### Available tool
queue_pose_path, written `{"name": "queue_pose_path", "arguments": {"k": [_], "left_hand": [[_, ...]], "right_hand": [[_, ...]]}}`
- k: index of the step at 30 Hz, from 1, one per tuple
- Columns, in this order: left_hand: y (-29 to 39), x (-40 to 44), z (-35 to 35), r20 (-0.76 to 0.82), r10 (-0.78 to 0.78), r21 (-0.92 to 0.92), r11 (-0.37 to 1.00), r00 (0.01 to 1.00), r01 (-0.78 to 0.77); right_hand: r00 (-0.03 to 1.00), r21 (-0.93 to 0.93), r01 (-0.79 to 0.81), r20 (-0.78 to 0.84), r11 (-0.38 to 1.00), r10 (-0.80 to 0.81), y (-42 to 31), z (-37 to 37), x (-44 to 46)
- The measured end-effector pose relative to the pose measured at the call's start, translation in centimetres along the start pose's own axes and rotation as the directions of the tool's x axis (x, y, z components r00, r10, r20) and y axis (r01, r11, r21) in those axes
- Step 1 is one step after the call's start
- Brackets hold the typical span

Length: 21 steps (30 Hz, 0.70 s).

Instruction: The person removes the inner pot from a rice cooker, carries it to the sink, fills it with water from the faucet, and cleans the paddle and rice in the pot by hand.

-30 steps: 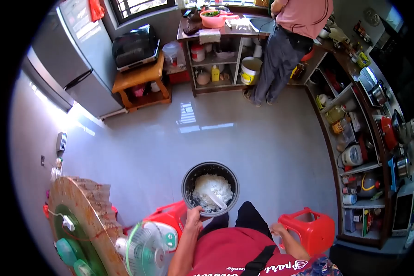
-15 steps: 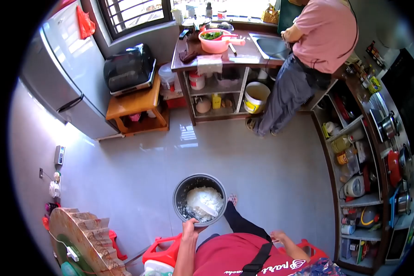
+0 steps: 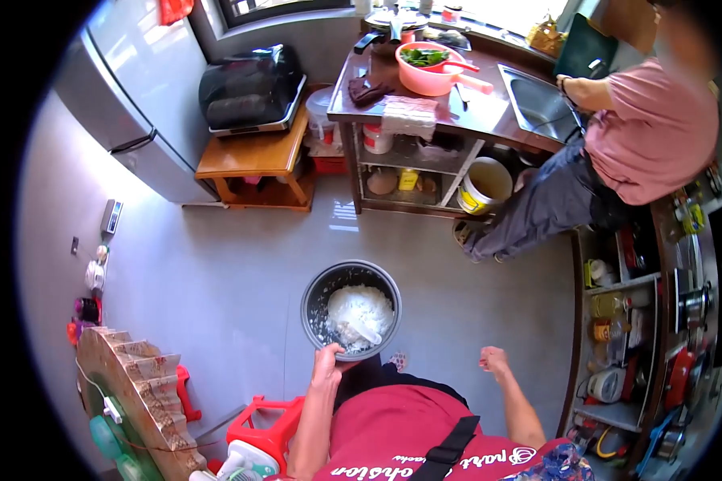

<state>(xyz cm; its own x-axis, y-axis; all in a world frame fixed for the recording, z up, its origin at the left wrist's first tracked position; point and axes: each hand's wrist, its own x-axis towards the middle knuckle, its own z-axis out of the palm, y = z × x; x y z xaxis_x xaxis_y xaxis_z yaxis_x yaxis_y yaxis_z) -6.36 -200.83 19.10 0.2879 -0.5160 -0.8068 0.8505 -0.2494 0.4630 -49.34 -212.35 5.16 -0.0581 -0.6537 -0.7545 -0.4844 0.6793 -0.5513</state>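
Note:
My left hand (image 3: 326,365) grips the near rim of a rice cooker inner pot (image 3: 311,301), holding it out in front of my body. Cooked white rice (image 3: 357,307) lies in the pot, with grains stuck to its dark wall. A white rice paddle (image 3: 367,330) rests on the rice, inside the pot. Away from my body on the right is my right hand (image 3: 494,360), its fingers curled in and nothing visible in it.
A person in a pink shirt (image 3: 650,132) stands at the sink (image 3: 537,100). A pink basin of greens (image 3: 425,78) is on the counter. Red stools (image 3: 269,429) and a round folded board (image 3: 108,385) are at near left; shelves (image 3: 618,401) line the right. A wooden stand (image 3: 253,156) is by the fridge.
The view has shifted forward, and the counter and person now appear farther right. My right hand has swung outward and forward from my side. My left hand keeps hold of the inner pot.

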Motion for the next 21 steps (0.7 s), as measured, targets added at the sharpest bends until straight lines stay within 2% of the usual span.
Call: {"name": "queue_pose_path", "arguments": {"k": [3, 6, 7, 9, 10, 14, 16, 18, 19, 21], "left_hand": [[2.7, 2.1, 2.7, -0.007, -0.007, 0.043, 0.999, 1.000, 0.007], [6.6, 5.5, 5.6, -0.006, -0.016, 0.072, 0.997, 1.000, 0.016], [7.7, 6.2, 6.6, -0.006, -0.009, 0.083, 0.997, 1.000, 0.010], [10.2, 7.6, 8.1, -0.005, -0.005, 0.113, 0.994, 1.000, 0.005], [11.5, 8.0, 9.2, -0.032, 0.010, 0.085, 0.996, 0.999, -0.007], [14.9, 11.8, 10.4, 0.049, 0.017, 0.208, 0.978, 0.999, -0.027], [16.1, 13.4, 11.1, 0.061, -0.034, 0.263, 0.965, 0.998, 0.017], [17.0, 13.9, 12.4, 0.046, 0.019, 0.302, 0.953, 0.999, -0.032], [17.2, 14.4, 12.7, 0.034, -0.010, 0.302, 0.953, 0.999, 0.000], [17.4, 15.0, 13.6, 0.027, -0.023, 0.300, 0.954, 0.999, 0.014]], "right_hand": [[0.990, -0.079, -0.100, 0.094, 0.992, 0.107, 0.0, 2.8, 1.0], [0.907, -0.256, -0.362, 0.128, 0.897, 0.402, -1.9, 5.9, 0.6], [0.915, -0.362, -0.212, 0.252, 0.908, 0.314, -0.1, 5.8, 1.9], [0.907, -0.397, -0.083, 0.349, 0.914, 0.235, -1.6, 7.0, 4.1], [0.918, -0.349, -0.126, 0.314, 0.929, 0.243, -2.5, 7.9, 5.1], [0.939, -0.104, -0.301, 0.140, 0.948, 0.313, -8.0, 9.5, 7.4], [0.979, 0.032, -0.176, 0.110, 0.984, 0.172, -13.6, 9.9, 7.3], [0.994, 0.128, -0.070, 0.098, 0.989, 0.057, -18.1, 10.5, 7.4], [0.996, 0.172, -0.015, 0.087, 0.985, 0.000, -19.8, 10.6, 7.4], [0.996, 0.148, -0.003, 0.094, 0.989, -0.011, -22.6, 10.7, 7.1]]}}
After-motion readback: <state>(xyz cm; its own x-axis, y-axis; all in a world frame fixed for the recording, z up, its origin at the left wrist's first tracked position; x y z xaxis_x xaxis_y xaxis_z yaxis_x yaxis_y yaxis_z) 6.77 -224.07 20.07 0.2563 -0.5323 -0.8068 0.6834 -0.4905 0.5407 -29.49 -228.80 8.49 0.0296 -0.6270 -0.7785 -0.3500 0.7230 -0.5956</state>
